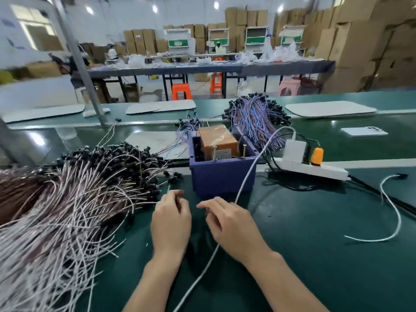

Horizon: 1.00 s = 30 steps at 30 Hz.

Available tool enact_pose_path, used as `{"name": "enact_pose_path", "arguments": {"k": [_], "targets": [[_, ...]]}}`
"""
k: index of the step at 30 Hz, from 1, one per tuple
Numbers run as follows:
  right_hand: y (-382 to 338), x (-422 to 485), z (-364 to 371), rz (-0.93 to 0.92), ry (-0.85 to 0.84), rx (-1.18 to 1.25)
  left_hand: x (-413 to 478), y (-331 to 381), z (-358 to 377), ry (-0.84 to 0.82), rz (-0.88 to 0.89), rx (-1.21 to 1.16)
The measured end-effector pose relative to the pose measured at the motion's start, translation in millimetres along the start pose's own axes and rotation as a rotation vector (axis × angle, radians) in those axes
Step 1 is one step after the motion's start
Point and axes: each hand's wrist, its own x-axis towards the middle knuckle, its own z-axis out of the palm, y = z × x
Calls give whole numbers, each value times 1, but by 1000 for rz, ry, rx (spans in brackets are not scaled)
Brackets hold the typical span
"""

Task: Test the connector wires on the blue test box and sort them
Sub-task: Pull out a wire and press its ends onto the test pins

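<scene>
The left hand [171,218] pinches a thin connector wire [168,188] in curled fingers; the right hand [229,224] curls beside it, and I cannot tell what it holds. Both sit just before the blue test box [221,176], with the pale wire pile [78,199] to their left on the green table [315,244].

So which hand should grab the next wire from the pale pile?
Probably left: the left hand is beside the pale wire pile; the right hand sits farther off, before the blue test box.
</scene>
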Motion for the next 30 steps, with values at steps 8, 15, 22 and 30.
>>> {"name": "enact_pose_path", "arguments": {"k": [8,15,22,30], "targets": [[11,-3,2,312,-39,-142,3,-18,-9,-42,-24,658],[13,-4,0,343,23,-96,12,-24,-13,-31,-33,691],[9,-3,-9,437,48,707,1,2,-17,271,556,151],[-4,1,-19,418,-129,1184,-41,30,9,-114,692,-323]]}}
